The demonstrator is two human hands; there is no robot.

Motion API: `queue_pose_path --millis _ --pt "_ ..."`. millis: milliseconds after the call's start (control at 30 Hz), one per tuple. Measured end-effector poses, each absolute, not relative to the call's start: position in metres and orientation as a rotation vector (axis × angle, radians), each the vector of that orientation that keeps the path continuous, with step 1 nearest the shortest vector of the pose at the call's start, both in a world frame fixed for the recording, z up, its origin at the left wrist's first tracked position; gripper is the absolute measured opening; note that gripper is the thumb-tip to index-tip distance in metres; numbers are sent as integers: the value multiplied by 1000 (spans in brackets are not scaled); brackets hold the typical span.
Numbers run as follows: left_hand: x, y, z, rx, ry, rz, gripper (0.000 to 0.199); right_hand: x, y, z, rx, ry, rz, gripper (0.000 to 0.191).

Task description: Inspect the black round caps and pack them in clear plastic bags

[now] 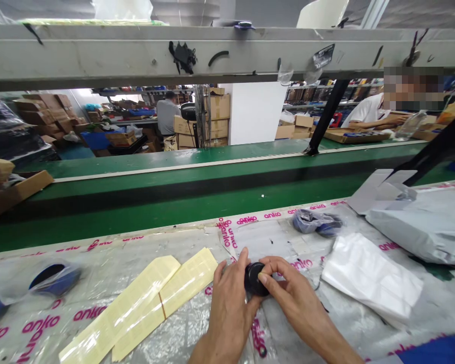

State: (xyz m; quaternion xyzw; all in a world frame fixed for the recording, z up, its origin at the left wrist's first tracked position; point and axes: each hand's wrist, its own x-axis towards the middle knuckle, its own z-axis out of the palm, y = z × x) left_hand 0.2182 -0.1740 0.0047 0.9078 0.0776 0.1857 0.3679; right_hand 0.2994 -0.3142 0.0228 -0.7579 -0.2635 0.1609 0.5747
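Observation:
Over the front middle of the bench, my left hand (227,303) is wrapped round the side of a small black round part (255,279). From the other side my right hand (293,296) pinches its rim between thumb and forefinger. The part has a smooth, flat disc face turned partly up; its underside is hidden by my fingers. Strips of pale yellow label sheets (136,303) lie to the left of my left hand. On the right, near my right hand, rests a stack of white plastic bags (371,278).
Blue-and-black bagged items lie at the back (316,222) and far left (55,278). A grey plastic package (420,232) sits at the right. Beyond runs a green conveyor belt (167,202), under a metal beam (117,53). Another person (367,114) sits across it.

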Motion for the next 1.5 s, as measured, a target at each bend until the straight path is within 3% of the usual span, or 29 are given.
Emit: queue_pose_path --millis 567,733,900,1167,1333,1500 --pt "219 -170 5 2304 231 357 94 302 -306 26 -1736 -400 459 37" --pt "219 -168 2 2267 223 286 93 305 -301 24 -1810 -411 409 32" --pt "218 -167 1 2236 206 293 95 311 -299 20 -1805 -370 386 41" --pt "219 -165 1 2224 218 246 95 311 -295 15 -1826 -334 368 31" --pt "216 -163 -5 2259 169 356 105 316 -304 14 -1708 -197 448 56" --pt "205 -162 -2 2535 107 454 110 310 -327 13 -1607 -71 314 65"
